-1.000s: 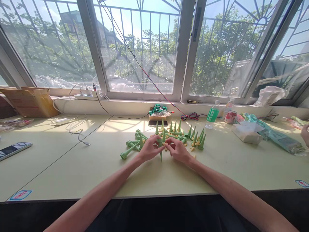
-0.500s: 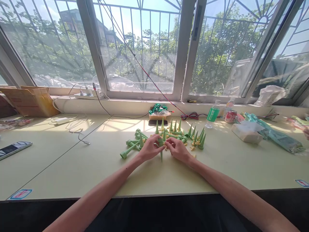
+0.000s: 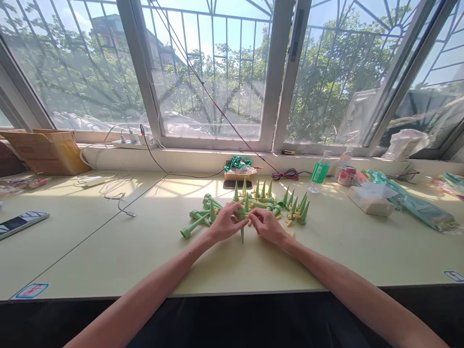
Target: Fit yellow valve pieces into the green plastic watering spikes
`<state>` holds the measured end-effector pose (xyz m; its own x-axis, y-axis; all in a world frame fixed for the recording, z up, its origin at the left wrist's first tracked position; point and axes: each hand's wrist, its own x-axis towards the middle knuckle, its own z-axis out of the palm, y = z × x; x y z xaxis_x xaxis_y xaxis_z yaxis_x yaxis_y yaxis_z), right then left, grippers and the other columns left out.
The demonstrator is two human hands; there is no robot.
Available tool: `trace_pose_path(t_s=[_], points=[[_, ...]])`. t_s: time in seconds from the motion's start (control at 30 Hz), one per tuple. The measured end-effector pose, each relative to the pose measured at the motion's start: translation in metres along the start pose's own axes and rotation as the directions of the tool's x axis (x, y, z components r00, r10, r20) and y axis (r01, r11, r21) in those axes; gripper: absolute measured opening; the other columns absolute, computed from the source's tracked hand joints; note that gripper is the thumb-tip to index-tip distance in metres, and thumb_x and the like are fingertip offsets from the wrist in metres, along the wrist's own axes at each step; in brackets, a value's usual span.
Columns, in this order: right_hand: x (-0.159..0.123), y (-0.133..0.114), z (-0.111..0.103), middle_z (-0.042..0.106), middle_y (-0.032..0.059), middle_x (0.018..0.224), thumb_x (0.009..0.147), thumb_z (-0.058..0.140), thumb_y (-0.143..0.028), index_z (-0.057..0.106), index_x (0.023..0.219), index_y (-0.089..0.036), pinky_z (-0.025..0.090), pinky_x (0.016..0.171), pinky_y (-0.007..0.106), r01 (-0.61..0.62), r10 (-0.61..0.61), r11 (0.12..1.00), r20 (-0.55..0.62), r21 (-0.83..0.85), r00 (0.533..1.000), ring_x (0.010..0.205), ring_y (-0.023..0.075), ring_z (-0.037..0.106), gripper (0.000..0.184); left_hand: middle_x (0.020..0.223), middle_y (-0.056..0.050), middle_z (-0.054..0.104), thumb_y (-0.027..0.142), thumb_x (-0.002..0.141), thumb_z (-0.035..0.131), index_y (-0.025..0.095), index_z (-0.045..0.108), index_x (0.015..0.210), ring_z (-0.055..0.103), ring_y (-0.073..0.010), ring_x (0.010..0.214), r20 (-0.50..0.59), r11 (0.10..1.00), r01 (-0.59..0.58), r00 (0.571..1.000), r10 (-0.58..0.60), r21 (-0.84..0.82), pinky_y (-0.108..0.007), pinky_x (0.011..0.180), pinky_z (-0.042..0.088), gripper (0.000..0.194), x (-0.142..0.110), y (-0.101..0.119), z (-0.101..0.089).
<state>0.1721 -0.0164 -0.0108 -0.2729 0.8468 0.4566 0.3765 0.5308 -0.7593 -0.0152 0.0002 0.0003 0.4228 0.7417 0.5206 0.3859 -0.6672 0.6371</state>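
With the hands as the clock's centre and the window at twelve, the largest writing is at two: a clear bottle has a green label with white characters, too small to read for certain. Just past it, a red can bears pale print that cannot be made out, beside a second bottle. At the near edge of the surface, a blue-bordered sticker at eight and another sticker at four carry red marks, also illegible.

The held green spike is at the centre, its tip pointing toward six. The left hand has its fingers clamped on the spike's wide end, partly hiding it. The right hand is just beside it, fingertips bunched; whether they grip a small piece cannot be told.

Other green spikes crowd the far side of the hands: lying spikes at nine to ten, upright spikes from twelve round to three, with small yellow pieces among them. Beyond, at twelve, are a black phone and a small box of green items. A tissue pack lies near three, a silver-edged phone at nine, a cardboard box near ten.
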Motion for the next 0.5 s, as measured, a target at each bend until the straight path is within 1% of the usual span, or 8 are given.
trace_pose_path(t_s=[0.13, 0.3, 0.37, 0.43, 0.5], points=[[0.001, 0.0, -0.0005, 0.045, -0.003, 0.049, 0.097, 0.043, -0.039, 0.047, 0.063, -0.02, 0.034, 0.051, 0.026, 0.018, -0.019, 0.998, -0.005, -0.053, 1.0, 0.047, 0.0124, 0.042, 0.039, 0.094, -0.005, 0.055, 0.038, 0.08, 0.07, 0.015, 0.058, 0.099, 0.057, -0.0107, 0.068, 0.009, 1.0, -0.018, 1.0, 0.018, -0.011, -0.022, 0.055, 0.055, 0.031, 0.0, 0.0012, -0.0004], [0.0017, 0.001, -0.0003, 0.046, -0.0017, 0.051, 0.098, 0.039, -0.042, 0.045, 0.06, -0.02, 0.034, 0.054, 0.027, 0.036, -0.036, 0.997, -0.004, -0.064, 0.999, 0.052, 0.0132, 0.043, 0.045, 0.094, -0.005, 0.054, 0.033, 0.079, 0.069, 0.015, 0.059, 0.099, 0.057, -0.0107, 0.068, 0.021, 1.0, -0.017, 1.0, 0.018, -0.012, -0.022, 0.055, 0.054, 0.029, 0.0, 0.001, -0.0002], [0.001, 0.0013, 0.0001, 0.05, -0.0009, 0.056, 0.097, 0.042, -0.043, 0.048, 0.064, -0.02, 0.035, 0.054, 0.027, 0.022, -0.023, 0.999, -0.007, -0.041, 1.0, 0.054, 0.0132, 0.046, 0.041, 0.095, -0.005, 0.055, 0.033, 0.08, 0.069, 0.016, 0.059, 0.099, 0.058, -0.0113, 0.069, 0.014, 1.0, -0.002, 1.0, 0.002, -0.015, -0.023, 0.057, 0.055, 0.028, 0.0, 0.0007, 0.0002], [0.0001, 0.0016, 0.0006, 0.055, -0.0006, 0.063, 0.094, 0.049, -0.042, 0.052, 0.075, -0.019, 0.037, 0.053, 0.026, -0.001, 0.001, 1.0, -0.012, 0.014, 1.0, 0.055, 0.0131, 0.049, 0.03, 0.095, -0.005, 0.055, 0.033, 0.08, 0.068, 0.016, 0.058, 0.098, 0.059, -0.0117, 0.07, 0.007, 1.0, 0.008, 1.0, -0.008, -0.019, -0.024, 0.058, 0.056, 0.027, 0.0, 0.0009, 0.0004], [-0.0007, 0.002, 0.001, 0.056, -0.0016, 0.066, 0.091, 0.056, -0.041, 0.053, 0.085, -0.02, 0.038, 0.05, 0.025, -0.017, 0.018, 0.997, -0.012, 0.07, 1.0, 0.054, 0.0128, 0.05, 0.022, 0.096, -0.005, 0.055, 0.034, 0.081, 0.068, 0.016, 0.058, 0.097, 0.059, -0.0119, 0.07, 0.003, 1.0, 0.01, 1.0, -0.01, -0.02, -0.024, 0.059, 0.056, 0.026, 0.0, 0.0016, 0.0005]])
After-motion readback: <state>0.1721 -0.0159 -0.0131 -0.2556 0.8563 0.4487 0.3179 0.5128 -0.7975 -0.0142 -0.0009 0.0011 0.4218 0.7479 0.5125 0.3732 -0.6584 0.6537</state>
